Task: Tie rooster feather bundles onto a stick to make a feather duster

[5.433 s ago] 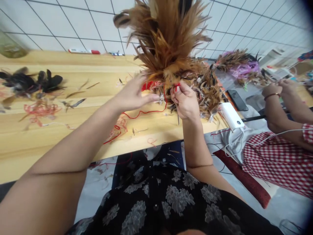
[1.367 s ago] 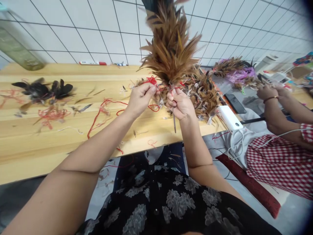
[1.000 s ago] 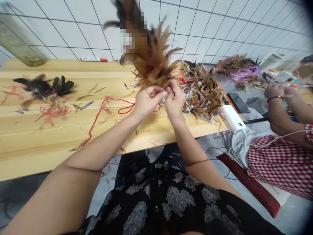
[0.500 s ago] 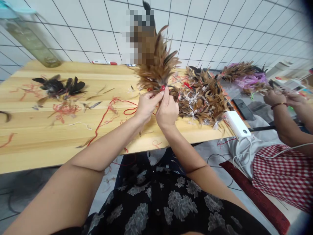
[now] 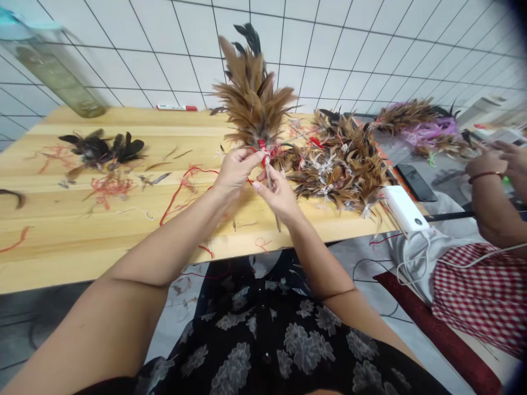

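Note:
Upright above the table stands a bundle of brown feathers (image 5: 257,99) with black tips, bound at its base with red string (image 5: 262,145). My left hand (image 5: 236,170) pinches the bundle at this red binding. Just below, my right hand (image 5: 278,195) has its thumb and fingers around the thin stick (image 5: 269,178) that comes down from the feathers. A loose red string (image 5: 175,192) runs in a curve over the table, left of my left hand. Close to my right hand lies a heap of brown feather bunches (image 5: 341,164) with whitish ties.
Black feathers (image 5: 102,149) and red thread scraps (image 5: 111,186) lie on the table's left. Behind are a bottle (image 5: 61,77) and a marker (image 5: 177,107). A white power bank (image 5: 405,208) and a phone (image 5: 415,182) lie at right, near another person's hands (image 5: 489,159).
The bundle has tilted and shifted slightly left. My right hand has moved down from the binding, opened somewhat and now holds the stick, which has come into view.

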`<control>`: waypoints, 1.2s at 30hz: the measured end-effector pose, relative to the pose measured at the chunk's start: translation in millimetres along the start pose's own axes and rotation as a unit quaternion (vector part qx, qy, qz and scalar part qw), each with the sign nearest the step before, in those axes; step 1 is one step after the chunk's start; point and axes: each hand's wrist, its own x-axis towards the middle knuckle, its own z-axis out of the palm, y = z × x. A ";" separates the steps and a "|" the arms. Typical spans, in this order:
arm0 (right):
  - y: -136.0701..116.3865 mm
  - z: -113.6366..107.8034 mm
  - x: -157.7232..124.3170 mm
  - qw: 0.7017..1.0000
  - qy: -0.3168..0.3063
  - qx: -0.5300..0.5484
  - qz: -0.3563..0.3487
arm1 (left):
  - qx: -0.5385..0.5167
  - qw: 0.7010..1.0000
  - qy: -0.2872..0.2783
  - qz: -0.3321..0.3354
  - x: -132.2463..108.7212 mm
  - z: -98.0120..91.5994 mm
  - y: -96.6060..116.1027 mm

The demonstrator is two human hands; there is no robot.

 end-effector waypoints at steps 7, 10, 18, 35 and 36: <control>-15.0 -23.1 14.0 0.906 -0.075 0.374 0.183 | 0.019 0.996 -0.079 0.029 -4.1 -10.8 -3.9; -20.1 -19.2 14.1 0.893 -0.088 0.389 0.207 | 0.058 0.994 -0.094 0.016 -1.8 -16.3 -10.8; -23.9 -13.3 13.0 0.887 -0.051 0.404 0.216 | 0.072 0.993 -0.089 0.040 1.0 -15.7 -12.4; -13.9 -17.4 13.3 0.898 0.056 0.396 0.185 | 0.103 0.987 -0.073 0.100 -21.5 6.0 -17.3; -14.0 -18.9 12.7 0.895 0.052 0.403 0.184 | 0.090 0.989 -0.084 0.086 -21.4 6.7 -18.4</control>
